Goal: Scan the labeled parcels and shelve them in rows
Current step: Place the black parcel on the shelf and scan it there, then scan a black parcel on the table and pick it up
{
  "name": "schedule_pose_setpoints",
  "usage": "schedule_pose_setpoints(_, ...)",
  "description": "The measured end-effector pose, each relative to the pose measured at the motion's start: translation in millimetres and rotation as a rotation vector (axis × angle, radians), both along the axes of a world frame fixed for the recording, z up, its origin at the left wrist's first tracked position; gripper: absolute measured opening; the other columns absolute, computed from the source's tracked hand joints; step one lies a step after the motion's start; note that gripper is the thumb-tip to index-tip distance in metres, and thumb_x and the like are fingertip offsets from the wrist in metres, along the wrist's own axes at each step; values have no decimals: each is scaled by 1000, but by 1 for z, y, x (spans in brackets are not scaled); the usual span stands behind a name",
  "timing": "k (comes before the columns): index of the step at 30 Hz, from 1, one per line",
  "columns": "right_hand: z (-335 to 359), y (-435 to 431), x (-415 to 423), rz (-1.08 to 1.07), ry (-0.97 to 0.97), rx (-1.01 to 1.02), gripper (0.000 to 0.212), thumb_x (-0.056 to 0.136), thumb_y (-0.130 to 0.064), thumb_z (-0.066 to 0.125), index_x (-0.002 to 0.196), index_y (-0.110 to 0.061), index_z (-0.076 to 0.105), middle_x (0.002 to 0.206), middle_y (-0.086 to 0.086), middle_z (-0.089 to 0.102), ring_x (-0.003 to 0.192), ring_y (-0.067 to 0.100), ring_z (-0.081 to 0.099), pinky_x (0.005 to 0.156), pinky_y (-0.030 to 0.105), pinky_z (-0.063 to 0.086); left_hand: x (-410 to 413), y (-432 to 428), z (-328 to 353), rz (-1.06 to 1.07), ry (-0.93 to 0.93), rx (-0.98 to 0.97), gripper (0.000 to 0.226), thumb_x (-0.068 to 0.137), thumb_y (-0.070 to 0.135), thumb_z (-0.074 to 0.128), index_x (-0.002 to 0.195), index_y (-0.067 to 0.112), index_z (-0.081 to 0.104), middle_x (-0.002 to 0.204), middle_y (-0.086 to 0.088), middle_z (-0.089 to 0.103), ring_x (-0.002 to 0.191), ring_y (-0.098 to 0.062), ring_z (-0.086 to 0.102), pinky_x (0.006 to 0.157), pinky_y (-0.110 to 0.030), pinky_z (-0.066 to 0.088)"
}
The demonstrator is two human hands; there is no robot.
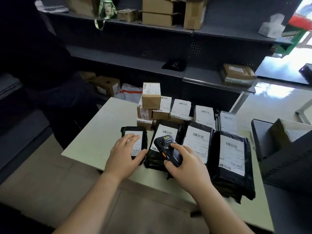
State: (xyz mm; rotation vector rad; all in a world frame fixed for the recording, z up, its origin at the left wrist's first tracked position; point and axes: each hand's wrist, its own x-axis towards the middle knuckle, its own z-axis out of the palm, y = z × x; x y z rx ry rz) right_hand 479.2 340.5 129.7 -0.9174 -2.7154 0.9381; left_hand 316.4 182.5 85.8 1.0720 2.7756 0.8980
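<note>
On the pale surface (94, 132), at its left end of the row, a small black poly parcel (135, 141) with a white label lies flat under the left hand (125, 156), whose grip is spread, fingers on the label and thumb at the near edge. Just to its right, the right hand (185, 168) is closed around a dark handheld scanner (168, 149), held over a second black bag (162, 144). Glossy, crinkled bags continue rightward; behind them stand matte cardboard boxes (152, 97), square-edged and labelled. Grey shelves (135, 61) rise beyond.
</note>
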Motion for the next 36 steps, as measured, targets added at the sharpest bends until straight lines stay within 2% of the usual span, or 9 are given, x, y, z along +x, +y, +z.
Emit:
schedule_pose_setpoints(4, -9, -1, -25, -6, -78, -11, 60, 84, -56, 60, 140, -47, 41, 133, -22, 47, 119, 9, 50, 89, 27, 45, -32, 3, -31, 3, -76, -85, 57, 94, 56, 49, 144, 29, 44, 149, 12, 37, 138, -8, 29, 111, -34, 29)
schedule_pose_setpoints(8, -22, -9, -47, -26, -154, -14, 62, 83, -57, 60, 141, -46, 40, 137, -22, 46, 122, 9, 50, 90, 28, 47, -66, 11, -67, -8, -193, -175, 61, 92, 59, 44, 144, 26, 45, 149, 8, 39, 136, -14, 33, 110, -35, 32)
schedule_pose_setpoints(11, -34, -13, -58, -53, -224, -34, 63, 82, -55, 58, 142, -45, 41, 138, -20, 47, 123, 10, 50, 91, 29, 47, -83, 17, -95, -16, -212, -285, 58, 95, 55, 45, 145, 27, 43, 151, 6, 38, 136, -17, 35, 109, -37, 35)
schedule_pose_setpoints(16, -53, -20, -75, -82, -284, -61, 65, 82, -55, 57, 143, -46, 39, 140, -21, 45, 124, 9, 49, 93, 28, 46, -102, 38, -129, 78, -234, -441, 62, 91, 65, 43, 145, 34, 42, 155, 5, 30, 137, -31, 29, 111, -46, 29)
schedule_pose_setpoints(19, -63, -22, -81, -106, -295, -63, 64, 81, -54, 58, 142, -46, 41, 140, -22, 46, 125, 7, 48, 95, 28, 45, -104, 53, -146, 120, -244, -509, 65, 86, 72, 43, 140, 36, 43, 151, 1, 27, 130, -40, 28, 109, -51, 27)
schedule_pose_setpoints(23, -70, -22, -85, -139, -299, -68, 64, 80, -53, 59, 141, -46, 42, 138, -23, 46, 124, 5, 48, 94, 26, 44, -105, 63, -161, 165, -265, -492, 64, 83, 70, 53, 133, 32, 44, 143, -4, 22, 117, -39, 36, 95, -48, 41)
schedule_pose_setpoints(28, -70, -21, -89, -143, -267, -66, 62, 80, -53, 60, 139, -47, 43, 134, -25, 47, 120, 5, 48, 92, 28, 46, -107, 67, -165, 177, -271, -447, 68, 80, 64, 63, 134, 28, 43, 144, -6, 18, 113, -37, 38, 86, -42, 45)
schedule_pose_setpoints(36, -61, -25, -86, -125, -250, -77, 62, 81, -53, 60, 140, -47, 41, 136, -25, 45, 123, 5, 47, 93, 28, 45, -99, 45, -165, 165, -257, -438, 72, 72, 63, 68, 132, 32, 44, 146, -2, 17, 117, -36, 35, 92, -45, 42)
